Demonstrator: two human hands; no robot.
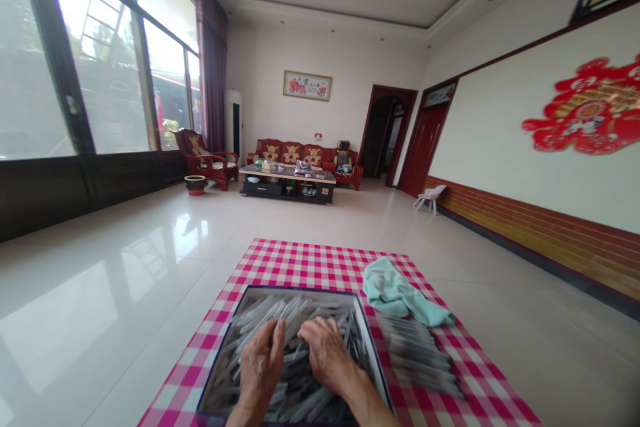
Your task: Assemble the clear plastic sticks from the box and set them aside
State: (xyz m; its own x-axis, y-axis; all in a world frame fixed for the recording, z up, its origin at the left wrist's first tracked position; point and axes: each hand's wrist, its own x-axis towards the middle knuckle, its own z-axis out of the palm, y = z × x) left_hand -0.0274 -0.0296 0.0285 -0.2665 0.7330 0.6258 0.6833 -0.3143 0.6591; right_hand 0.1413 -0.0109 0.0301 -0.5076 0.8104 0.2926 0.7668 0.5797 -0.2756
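A shallow dark-edged box [373, 340] holds a loose heap of thin, clear plastic tubes [305, 407] that look like pen barrels, with darker pieces among them. Over its left half, my left hand [261, 360] is closed, thumb against fingers, on a few clear tubes that stick out above it. My right hand [327, 353] is over the middle of the heap with its fingers curled down; what they grip, if anything, is hidden. To the right of the box, a row of similar clear sticks with dark ends [420, 357] lies side by side, blurred.
A pink-and-white checked cloth [310, 263] covers the table. A crumpled mint-green cloth [400, 293] lies at its far right, touching the row of sticks. Beyond the tiled floor are a low coffee table [287, 177], a red wooden sofa [280, 150] and a small chair [430, 199].
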